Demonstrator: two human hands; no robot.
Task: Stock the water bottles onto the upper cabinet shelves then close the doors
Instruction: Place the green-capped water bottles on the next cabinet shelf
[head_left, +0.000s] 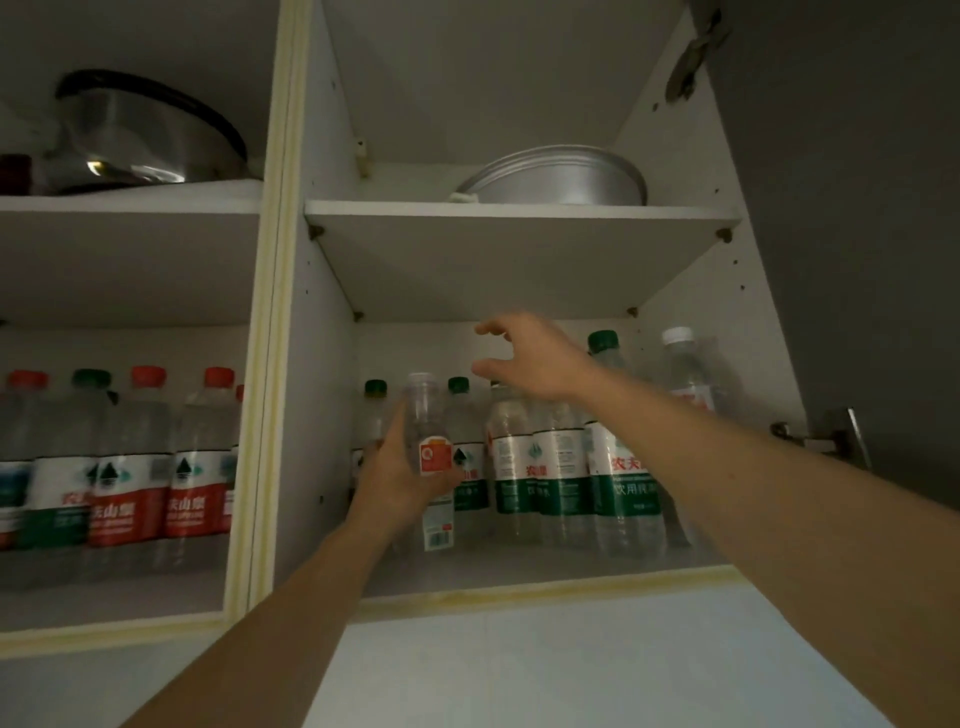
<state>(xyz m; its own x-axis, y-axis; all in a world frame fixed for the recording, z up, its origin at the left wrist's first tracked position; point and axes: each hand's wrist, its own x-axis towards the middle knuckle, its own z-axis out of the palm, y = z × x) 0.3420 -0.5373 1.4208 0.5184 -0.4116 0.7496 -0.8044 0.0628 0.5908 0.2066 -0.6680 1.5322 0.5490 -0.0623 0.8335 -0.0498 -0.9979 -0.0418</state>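
Two hands at the lower shelf (519, 571): left hand (400, 467) grips a clear bottle (428, 441) upright near the compartment's left wall, right hand (535, 358) open above the green-capped bottles (561, 467); set it down level, clear of neighbours.

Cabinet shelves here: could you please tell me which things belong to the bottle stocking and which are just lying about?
Job:
- clear-capped bottle, gripped by left hand
- right hand, open over green-capped bottles
- red-capped bottles
- lower shelf
- door, open

Lying about:
- metal basin on top shelf
- pot
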